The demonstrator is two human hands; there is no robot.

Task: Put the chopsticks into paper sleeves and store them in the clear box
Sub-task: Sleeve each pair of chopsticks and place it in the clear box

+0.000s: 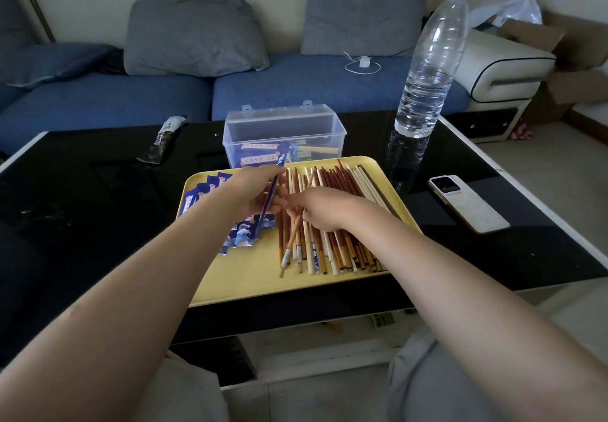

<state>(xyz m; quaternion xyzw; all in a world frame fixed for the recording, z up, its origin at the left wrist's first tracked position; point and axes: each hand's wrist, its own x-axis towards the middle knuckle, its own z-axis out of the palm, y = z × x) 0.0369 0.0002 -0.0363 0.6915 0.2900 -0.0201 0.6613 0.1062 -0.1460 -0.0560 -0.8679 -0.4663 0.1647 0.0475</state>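
Above the yellow tray point(250, 277), the left hand point(255, 193) grips a blue sleeve point(270, 198) (held upright); the right hand point(324, 207) pinches a chopstick point(294, 234).

We can read no text with any certainty. The blue paper sleeves point(210, 191) on the yellow tray point(250, 277) carry pale label strips with small red marks, and so do the filled sleeves point(260, 153) inside the clear box point(284, 132) just behind that tray, but the characters are too small to make out. Left of the tray, a dark packet point(163, 140) shows printing we cannot decipher.
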